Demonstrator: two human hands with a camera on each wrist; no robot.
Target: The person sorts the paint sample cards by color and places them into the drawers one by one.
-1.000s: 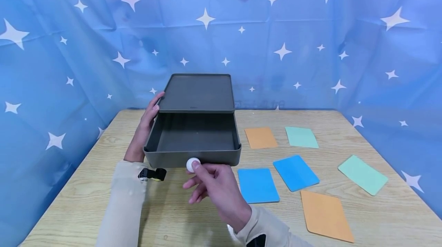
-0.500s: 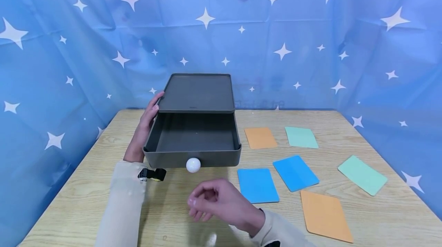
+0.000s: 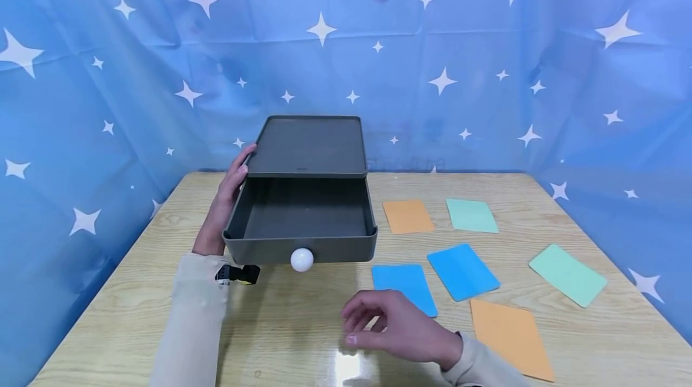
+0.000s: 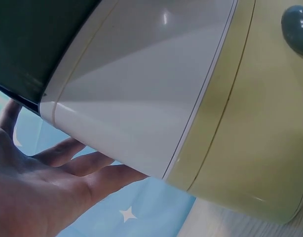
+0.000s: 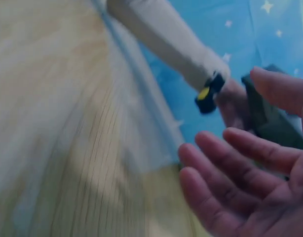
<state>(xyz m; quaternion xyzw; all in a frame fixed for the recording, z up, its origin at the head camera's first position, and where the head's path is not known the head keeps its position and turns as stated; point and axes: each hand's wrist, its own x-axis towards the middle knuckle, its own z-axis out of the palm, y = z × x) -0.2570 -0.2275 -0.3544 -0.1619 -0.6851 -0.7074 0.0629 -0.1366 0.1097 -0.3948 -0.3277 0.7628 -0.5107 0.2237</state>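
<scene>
1. One dark drawer (image 3: 335, 250), pulled out toward the viewer, sits at the center of the frame, its grey floor in plain view from wall to wall. It juts from a drawer unit (image 3: 308, 146) whose flat, raised-rim top rises behind it; a round white knob (image 3: 301, 259) marks its front.

2. At center left, a person's left grip (image 3: 223, 201) lies with fingers stretched along the unit's side.

3. Below and right of the knob, well apart from it, the right grip (image 3: 397, 327) hangs above the bench (image 3: 108, 315), fingers loosely bent and holding nothing, covering part of a blue card (image 3: 400, 282).

4. The left wrist view reveals what the head view hides: a white tier (image 4: 141, 89) across the middle and a yellow tier (image 4: 250, 138) at right, with a dark grey knob (image 4: 297, 29) at upper right.

5. The right wrist view, blurred, shows the right palm with fingers fanned apart at lower right, and a black device (image 5: 206, 104) with a yellow patch strapped to the left sleeve.

6. A small mark near the top's front edge and faint characters low on the starry backdrop (image 3: 346, 44) are illegible.
</scene>
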